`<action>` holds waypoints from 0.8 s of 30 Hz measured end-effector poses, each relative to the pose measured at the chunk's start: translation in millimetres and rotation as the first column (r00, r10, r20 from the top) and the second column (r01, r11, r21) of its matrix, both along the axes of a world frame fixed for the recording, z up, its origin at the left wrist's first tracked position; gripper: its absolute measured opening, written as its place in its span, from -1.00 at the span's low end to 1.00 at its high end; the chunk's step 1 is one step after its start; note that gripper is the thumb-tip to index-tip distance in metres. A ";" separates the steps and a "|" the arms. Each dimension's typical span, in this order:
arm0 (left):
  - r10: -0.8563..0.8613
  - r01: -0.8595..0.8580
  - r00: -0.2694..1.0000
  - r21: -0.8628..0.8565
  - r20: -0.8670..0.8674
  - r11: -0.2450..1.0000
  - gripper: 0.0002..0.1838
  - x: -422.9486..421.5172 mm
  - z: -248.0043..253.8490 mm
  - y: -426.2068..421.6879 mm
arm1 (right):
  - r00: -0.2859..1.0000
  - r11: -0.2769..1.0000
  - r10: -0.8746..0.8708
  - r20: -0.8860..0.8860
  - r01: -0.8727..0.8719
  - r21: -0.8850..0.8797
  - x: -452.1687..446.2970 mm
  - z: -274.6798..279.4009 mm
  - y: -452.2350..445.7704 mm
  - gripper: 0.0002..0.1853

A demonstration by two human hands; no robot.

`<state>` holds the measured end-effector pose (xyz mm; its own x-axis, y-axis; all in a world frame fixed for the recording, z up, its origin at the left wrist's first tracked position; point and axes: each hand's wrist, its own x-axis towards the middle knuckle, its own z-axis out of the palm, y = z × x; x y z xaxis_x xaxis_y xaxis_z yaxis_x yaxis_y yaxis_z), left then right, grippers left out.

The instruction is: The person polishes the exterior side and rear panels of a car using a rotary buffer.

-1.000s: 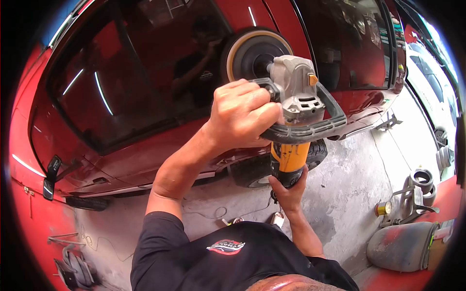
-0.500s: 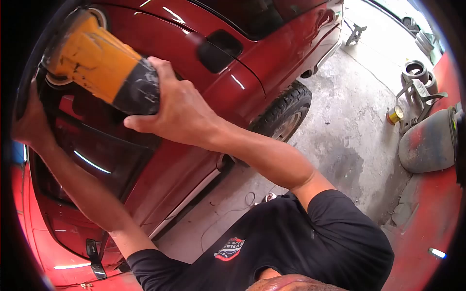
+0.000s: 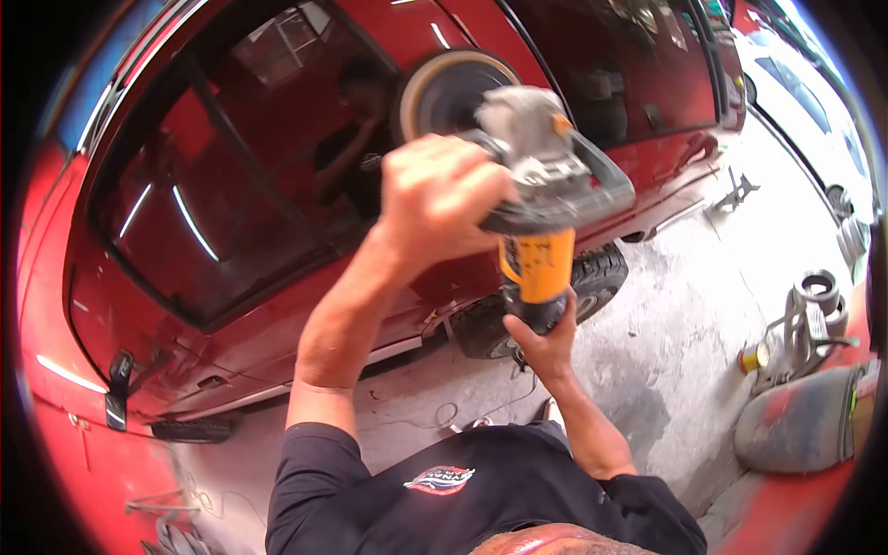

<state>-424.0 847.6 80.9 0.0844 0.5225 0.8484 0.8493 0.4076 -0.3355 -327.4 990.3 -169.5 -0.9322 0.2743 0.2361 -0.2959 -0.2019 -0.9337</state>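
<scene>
A yellow and black power polisher (image 3: 538,264) with a grey metal head hangs in front of the dark red car (image 3: 388,314). My left hand (image 3: 442,194) is wrapped round the black loop handle near the head. Lower down, my right hand (image 3: 548,340) grips the black rear end of the body. The round pad (image 3: 453,92) lies against the car's side beside the rear side window; the polisher's head is blurred.
A black rear tyre (image 3: 597,282) stands below the polisher, and a cord (image 3: 446,413) lies on the concrete floor. At the right are a grey barrel (image 3: 797,425), a yellow can (image 3: 753,358), metal rings (image 3: 818,289) and a metal stand (image 3: 735,191).
Half a second ago the polisher was at the far upper left, with both arms stretched there. It is back at the upper middle, slightly left of its position one second ago.
</scene>
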 end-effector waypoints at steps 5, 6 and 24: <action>-0.024 0.023 1.000 0.022 0.018 0.999 -0.70 -18.6 -8.9 7.4 | 0.999 1.000 -0.005 -0.032 0.006 0.006 -5.3 3.2 20.3 -0.05; -0.050 0.050 0.999 0.058 0.000 0.997 -0.71 -23.4 0.8 5.9 | 0.999 1.000 -0.004 -0.033 0.005 0.009 -6.8 21.9 21.1 -0.06; 0.343 -0.256 0.924 0.394 -0.167 0.883 -0.92 -75.8 245.9 -79.5 | 0.924 0.895 0.080 -0.374 0.098 0.434 -128.9 301.4 -10.2 -0.06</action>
<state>-499.9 768.1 326.8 0.1839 0.2180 0.9585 0.5857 0.7588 -0.2850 -456.4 980.0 131.9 -0.7469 0.0672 0.6616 -0.6387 0.2046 -0.7418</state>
